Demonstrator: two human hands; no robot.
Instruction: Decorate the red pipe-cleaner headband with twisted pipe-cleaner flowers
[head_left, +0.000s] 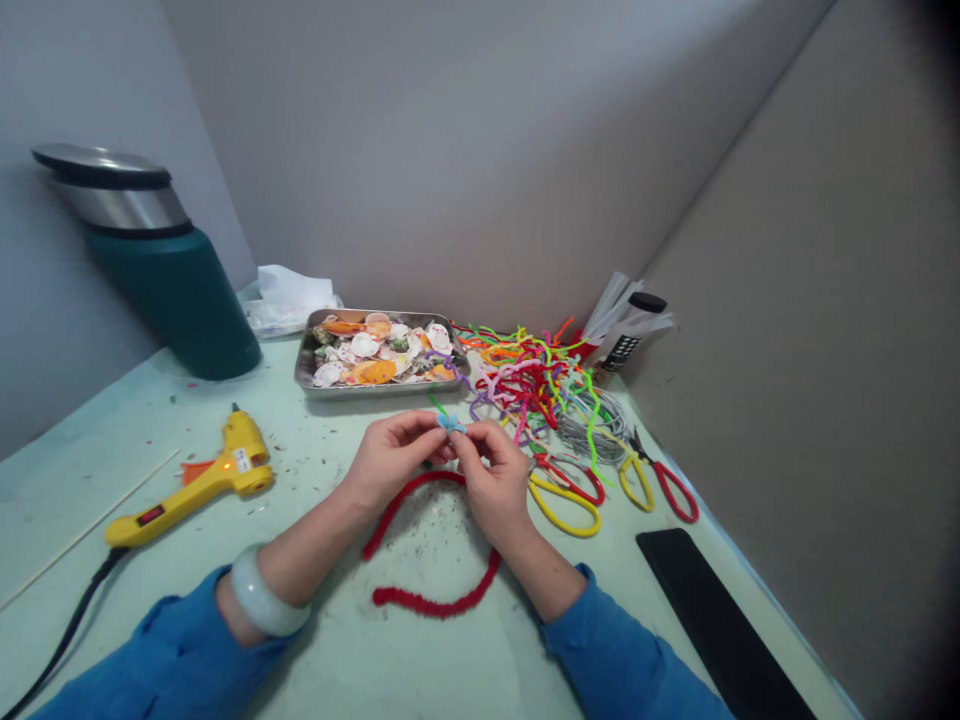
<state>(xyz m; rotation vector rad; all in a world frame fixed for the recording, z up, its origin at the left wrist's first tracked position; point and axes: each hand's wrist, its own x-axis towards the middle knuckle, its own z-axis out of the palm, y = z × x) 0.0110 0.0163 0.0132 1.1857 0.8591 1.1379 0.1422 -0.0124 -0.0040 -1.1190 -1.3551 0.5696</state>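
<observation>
blue sleeves (157,650) cross the tabletop (337,660), left hand (394,455) and right hand (499,485) pinching a small blue piece (451,424) between them, amid red fuzzy stem (435,606), scissors (566,517), glue gun (202,490) and shell tray (382,393), a distant label (622,352) unreadable.

The glue gun (191,490) is bright yellow, the flask (172,290) teal with silver, the bent fuzzy stem (442,605) deep red, the sleeves (176,645) blue.

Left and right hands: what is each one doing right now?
Left hand: closed, fingertips pinching the small light-blue piece.
Right hand: closed, thumb and fingertips pinching the same piece.
</observation>
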